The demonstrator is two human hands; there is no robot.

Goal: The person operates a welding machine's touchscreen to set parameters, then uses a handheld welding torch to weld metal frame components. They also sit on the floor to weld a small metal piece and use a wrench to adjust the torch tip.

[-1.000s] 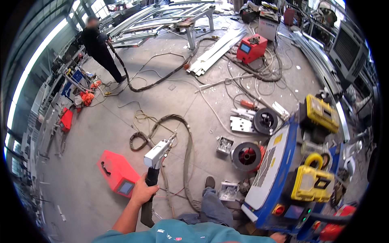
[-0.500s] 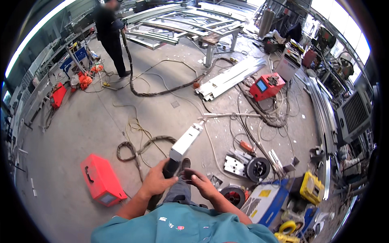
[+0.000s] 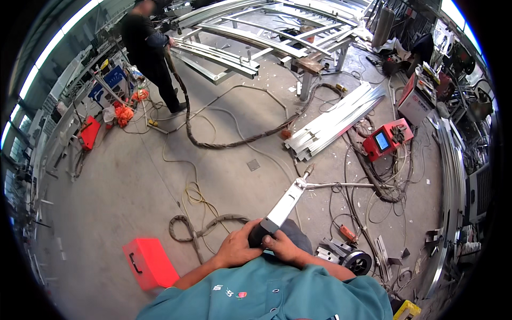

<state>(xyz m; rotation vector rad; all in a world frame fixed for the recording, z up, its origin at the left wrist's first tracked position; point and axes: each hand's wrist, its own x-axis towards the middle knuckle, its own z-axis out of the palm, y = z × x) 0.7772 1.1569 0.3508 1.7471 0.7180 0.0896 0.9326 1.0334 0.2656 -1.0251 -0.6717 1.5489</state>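
A handheld welding gun [image 3: 285,205] with a white, boxy body, a black handle and a copper-coloured nozzle is held in front of my body. It points forward and to the right. My left hand [image 3: 238,249] is closed round the black handle from the left. On the other side, my right hand [image 3: 282,247] is closed at the handle's lower end, its thumb lying against it. Some of the fingers of both hands are hidden. A thick sheathed cable [image 3: 184,230] lies on the floor beyond my left hand.
A red box [image 3: 152,264] stands at near left. At right are a wire spool [image 3: 356,263], a red machine with a screen [image 3: 385,140] and stacked metal profiles [image 3: 336,121]. Cables cross the floor. A person [image 3: 152,58] stands by a metal frame [image 3: 256,37] at the back.
My right hand, apart from the gun and with its fingers spread before, has closed on the handle. My view has tilted up, and the gun now appears further right.
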